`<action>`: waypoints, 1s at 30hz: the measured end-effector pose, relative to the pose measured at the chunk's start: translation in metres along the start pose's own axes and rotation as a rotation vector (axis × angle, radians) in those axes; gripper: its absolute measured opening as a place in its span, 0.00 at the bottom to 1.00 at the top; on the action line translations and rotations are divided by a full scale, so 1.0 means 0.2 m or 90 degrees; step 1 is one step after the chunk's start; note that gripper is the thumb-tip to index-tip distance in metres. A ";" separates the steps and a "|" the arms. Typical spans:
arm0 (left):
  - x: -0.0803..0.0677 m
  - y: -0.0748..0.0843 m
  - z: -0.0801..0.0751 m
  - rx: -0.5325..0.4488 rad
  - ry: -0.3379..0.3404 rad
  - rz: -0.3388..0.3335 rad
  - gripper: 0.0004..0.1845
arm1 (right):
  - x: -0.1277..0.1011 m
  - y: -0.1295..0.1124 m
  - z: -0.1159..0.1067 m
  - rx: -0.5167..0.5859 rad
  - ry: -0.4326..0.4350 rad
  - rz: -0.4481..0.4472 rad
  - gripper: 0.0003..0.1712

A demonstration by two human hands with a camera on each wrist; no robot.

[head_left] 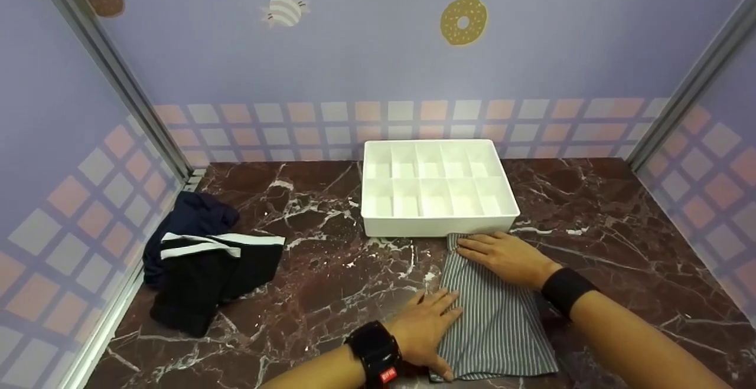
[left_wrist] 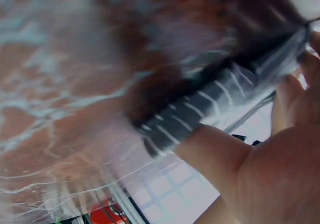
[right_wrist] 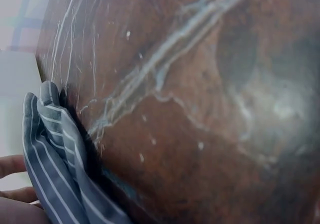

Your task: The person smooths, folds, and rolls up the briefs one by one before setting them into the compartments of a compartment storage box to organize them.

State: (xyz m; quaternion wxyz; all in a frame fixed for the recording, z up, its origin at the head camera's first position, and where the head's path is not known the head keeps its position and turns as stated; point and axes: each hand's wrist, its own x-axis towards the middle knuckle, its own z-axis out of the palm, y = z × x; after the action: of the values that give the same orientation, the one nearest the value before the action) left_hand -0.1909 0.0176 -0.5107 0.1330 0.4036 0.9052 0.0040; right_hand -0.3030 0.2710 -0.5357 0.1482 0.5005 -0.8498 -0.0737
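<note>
Marble tabletop [head_left: 590, 212], dark red-brown with white veins, boxed in by lilac walls with donut stickers. Grey striped folded cloth [head_left: 502, 324] lies flat just in front of the white plastic divided organiser tray [head_left: 437, 226]. Left hand [head_left: 426, 324] and right hand [head_left: 505, 254] both press it with straight fingers. Left of the tray sits a dark navy clothes pile [head_left: 207, 259].

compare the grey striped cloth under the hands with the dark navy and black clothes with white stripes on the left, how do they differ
The grey striped cloth lies flat and smooth; the dark navy and black clothes sit bunched in a loose heap. The striped cloth is pale grey with fine lines all over; the dark clothes carry only a couple of broad white bands. The left hand and right hand press on the striped cloth; nothing touches the dark clothes. Both rest on the brown marble tabletop.
</note>
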 end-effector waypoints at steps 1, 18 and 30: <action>0.00 -0.01 -0.02 0.003 -0.008 -0.001 0.59 | 0.00 0.00 0.00 0.001 -0.001 0.002 0.27; -0.11 -0.30 -0.17 0.091 -0.061 -0.059 0.47 | -0.03 -0.07 -0.03 0.045 0.014 0.067 0.28; -0.06 -0.44 -0.16 0.151 -0.022 -0.175 0.25 | -0.08 -0.14 -0.09 0.073 -0.054 0.077 0.35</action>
State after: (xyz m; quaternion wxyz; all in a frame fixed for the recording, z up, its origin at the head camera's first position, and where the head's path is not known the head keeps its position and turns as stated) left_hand -0.2555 -0.0460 -0.4864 0.0989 0.2891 0.9435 -0.1280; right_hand -0.2673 0.2712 -0.5289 0.0875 0.4524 -0.8868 -0.0369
